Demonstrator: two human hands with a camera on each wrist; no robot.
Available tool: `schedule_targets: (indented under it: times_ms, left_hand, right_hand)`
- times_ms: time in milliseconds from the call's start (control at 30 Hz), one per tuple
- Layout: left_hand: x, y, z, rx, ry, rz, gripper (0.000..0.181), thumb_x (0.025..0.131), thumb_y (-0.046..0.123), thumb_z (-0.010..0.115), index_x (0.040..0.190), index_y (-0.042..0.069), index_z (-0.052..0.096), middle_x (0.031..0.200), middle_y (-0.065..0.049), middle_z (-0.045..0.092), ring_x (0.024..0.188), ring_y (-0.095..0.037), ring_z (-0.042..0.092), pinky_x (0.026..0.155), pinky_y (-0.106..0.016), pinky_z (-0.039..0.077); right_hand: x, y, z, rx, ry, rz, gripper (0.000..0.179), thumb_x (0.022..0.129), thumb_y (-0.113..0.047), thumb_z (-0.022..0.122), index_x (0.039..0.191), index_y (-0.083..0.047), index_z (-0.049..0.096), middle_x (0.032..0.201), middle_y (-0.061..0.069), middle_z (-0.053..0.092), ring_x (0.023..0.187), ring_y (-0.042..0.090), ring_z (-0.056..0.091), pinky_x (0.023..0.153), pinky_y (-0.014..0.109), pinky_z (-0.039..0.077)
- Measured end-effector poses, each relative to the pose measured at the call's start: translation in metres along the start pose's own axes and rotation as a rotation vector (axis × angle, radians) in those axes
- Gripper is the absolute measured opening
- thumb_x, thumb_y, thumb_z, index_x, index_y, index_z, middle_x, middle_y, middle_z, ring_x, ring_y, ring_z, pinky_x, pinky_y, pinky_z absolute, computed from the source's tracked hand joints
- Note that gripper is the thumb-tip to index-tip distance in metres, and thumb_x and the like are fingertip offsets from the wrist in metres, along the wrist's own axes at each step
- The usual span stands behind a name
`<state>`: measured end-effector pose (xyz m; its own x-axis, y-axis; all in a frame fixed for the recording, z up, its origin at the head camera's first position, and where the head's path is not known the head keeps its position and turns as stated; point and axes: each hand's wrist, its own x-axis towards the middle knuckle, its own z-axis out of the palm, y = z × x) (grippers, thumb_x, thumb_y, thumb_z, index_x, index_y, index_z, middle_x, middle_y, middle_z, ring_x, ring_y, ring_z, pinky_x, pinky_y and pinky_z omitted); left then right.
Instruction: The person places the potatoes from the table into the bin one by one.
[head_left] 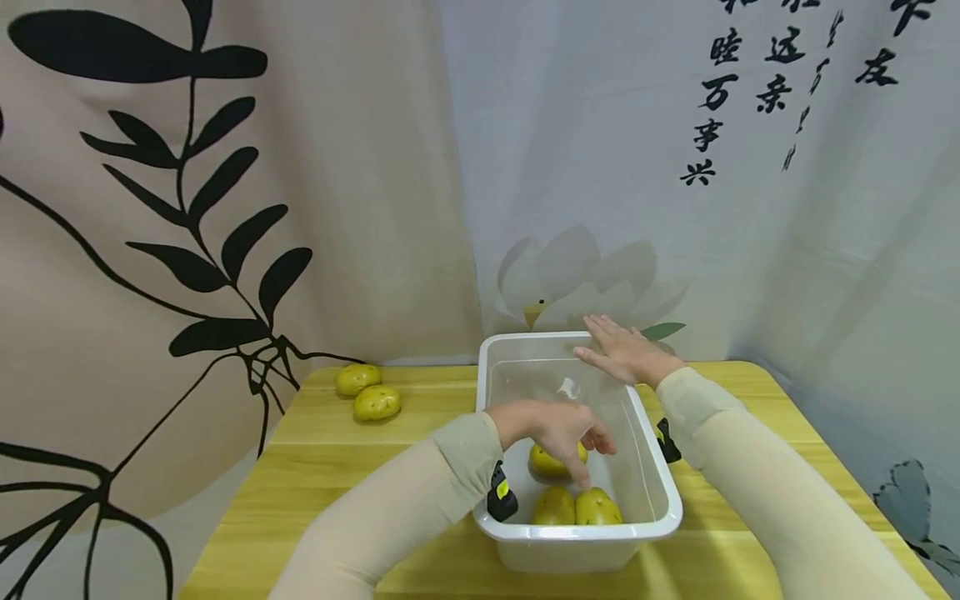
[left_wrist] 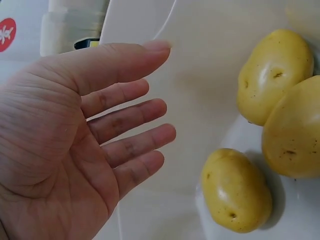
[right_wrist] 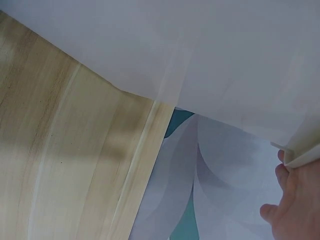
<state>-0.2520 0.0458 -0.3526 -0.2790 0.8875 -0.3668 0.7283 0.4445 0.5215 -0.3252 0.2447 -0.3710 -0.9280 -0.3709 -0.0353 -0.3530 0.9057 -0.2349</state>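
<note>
At the far left, a black leafy branch (head_left: 221, 183) is printed on the cloth backdrop (head_left: 375, 167). Right of it, two yellow potatoes (head_left: 377, 402) lie touching or nearly so on the wood-grain tabletop (head_left: 322, 483), near its back left corner. Next comes a white plastic tub (head_left: 577, 532), standing on the tabletop with its long sides running front to back. A black wrist device (head_left: 502, 500) shows at the cuff of the left sleeve (head_left: 450, 471). The left hand (head_left: 558, 429) hangs inside the tub, relaxed and wide, thumb apart from the loosely bent fingers. Below it, three potatoes (head_left: 597, 507) lie on the tub's floor: two side by side at the near end, one just behind; the left wrist view shows the hand clear of them. The right hand (head_left: 626, 354), fingers extended, is at the tub's back right corner, by the rim. Farther right, black calligraphy (head_left: 725, 47) marks the backdrop.
</note>
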Motion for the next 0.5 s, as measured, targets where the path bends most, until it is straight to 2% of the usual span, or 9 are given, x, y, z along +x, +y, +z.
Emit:
schedule_targets:
  times_ms: [200, 500]
  left_hand:
    - [-0.008, 0.007, -0.009, 0.010, 0.023, -0.003, 0.055, 0.079, 0.029, 0.081, 0.128, 0.016, 0.060, 0.125, 0.011, 0.060, 0.109, -0.004, 0.057, 0.091, -0.015, 0.043]
    - [-0.027, 0.015, -0.023, 0.026, 0.060, -0.015, 0.062, 0.078, 0.035, 0.081, 0.132, 0.018, 0.057, 0.128, 0.013, 0.058, 0.112, -0.004, 0.054, 0.092, -0.016, 0.042]
  right_hand:
    - [0.001, 0.002, 0.000, 0.000, -0.003, -0.008, 0.085, 0.095, -0.068, 0.022, 0.155, -0.010, 0.006, 0.160, 0.014, 0.007, 0.146, 0.034, 0.004, 0.108, 0.066, 0.005]
    - [0.000, 0.003, 0.002, -0.003, 0.000, -0.009, 0.085, 0.095, -0.068, 0.023, 0.155, -0.009, 0.007, 0.160, 0.014, 0.008, 0.145, 0.035, 0.005, 0.107, 0.068, 0.005]
